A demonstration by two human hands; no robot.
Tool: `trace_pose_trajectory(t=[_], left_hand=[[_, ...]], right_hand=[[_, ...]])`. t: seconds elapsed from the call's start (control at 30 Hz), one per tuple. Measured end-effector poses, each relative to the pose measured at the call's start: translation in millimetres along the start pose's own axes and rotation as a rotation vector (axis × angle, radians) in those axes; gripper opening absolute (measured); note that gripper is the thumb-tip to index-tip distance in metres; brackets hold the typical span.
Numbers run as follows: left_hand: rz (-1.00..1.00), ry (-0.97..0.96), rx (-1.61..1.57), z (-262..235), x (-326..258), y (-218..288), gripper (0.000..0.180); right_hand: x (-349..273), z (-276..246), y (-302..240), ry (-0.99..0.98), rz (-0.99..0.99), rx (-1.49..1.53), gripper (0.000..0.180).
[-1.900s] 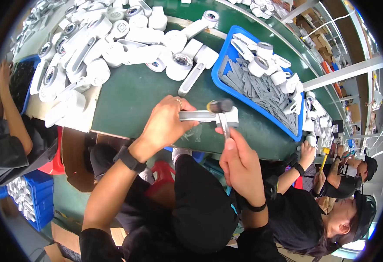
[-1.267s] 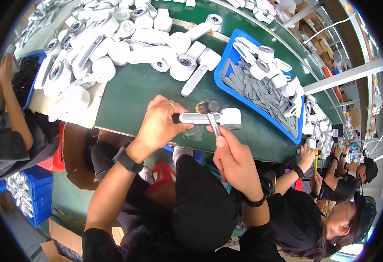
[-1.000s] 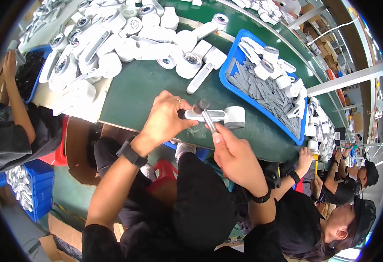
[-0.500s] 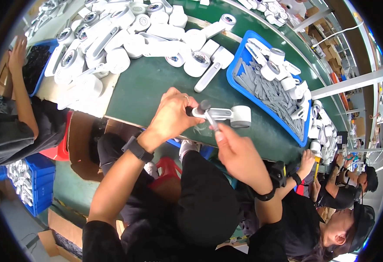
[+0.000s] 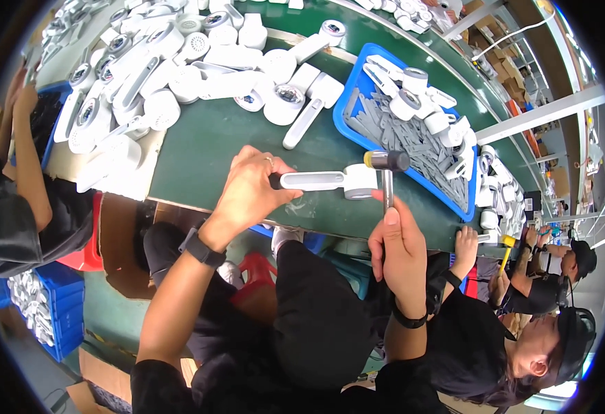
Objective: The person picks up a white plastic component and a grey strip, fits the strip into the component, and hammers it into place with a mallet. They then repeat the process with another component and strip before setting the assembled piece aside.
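Note:
My left hand point(image 5: 254, 186) is closed on the handle end of a white long-handled device point(image 5: 313, 181). The device lies sideways over the green table, its round head with a grey rim pointing right. In my right hand point(image 5: 400, 252) is a small mallet point(image 5: 386, 161) with a black and yellow head and a metal shaft. The mallet head is raised beside the device's round head; whether they touch I cannot tell. A dark bit shows at the handle end by my left fingers, mostly hidden.
Many similar white devices point(image 5: 182, 83) are heaped at the back left. A blue tray point(image 5: 347, 131) of grey strips and white parts stands to the right. Co-workers sit on both sides; a hand point(image 5: 464, 252) at the right is near a yellow mallet point(image 5: 506, 250).
The mallet has moved right, from above the device's handle end to beside its round head. My left hand and the device have shifted slightly left in view.

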State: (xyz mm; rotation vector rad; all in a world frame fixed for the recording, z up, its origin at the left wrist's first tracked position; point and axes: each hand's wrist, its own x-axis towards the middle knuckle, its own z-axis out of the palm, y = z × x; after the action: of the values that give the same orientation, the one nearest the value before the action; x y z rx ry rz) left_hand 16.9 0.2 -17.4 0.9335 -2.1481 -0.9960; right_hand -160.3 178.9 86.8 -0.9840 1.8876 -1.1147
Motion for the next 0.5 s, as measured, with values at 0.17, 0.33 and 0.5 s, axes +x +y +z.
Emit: trace_pose_trajectory(t=[0.17, 0.33, 0.5], left_hand=[[0.019, 0.000, 0.035, -1, -1, 2, 0.034], [-0.049, -0.048, -0.066, -9, -1, 23, 0.029], [-0.664, -0.259, -0.671, -17, -3, 49, 0.033]], right_hand=[[-2, -11, 20, 0.015, 0.010, 0.063, 0.041], [8, -21, 55, 0.095, -0.113, 0.273, 0.045], [44, -41, 85, 0.147, -0.153, 0.422, 0.044]])
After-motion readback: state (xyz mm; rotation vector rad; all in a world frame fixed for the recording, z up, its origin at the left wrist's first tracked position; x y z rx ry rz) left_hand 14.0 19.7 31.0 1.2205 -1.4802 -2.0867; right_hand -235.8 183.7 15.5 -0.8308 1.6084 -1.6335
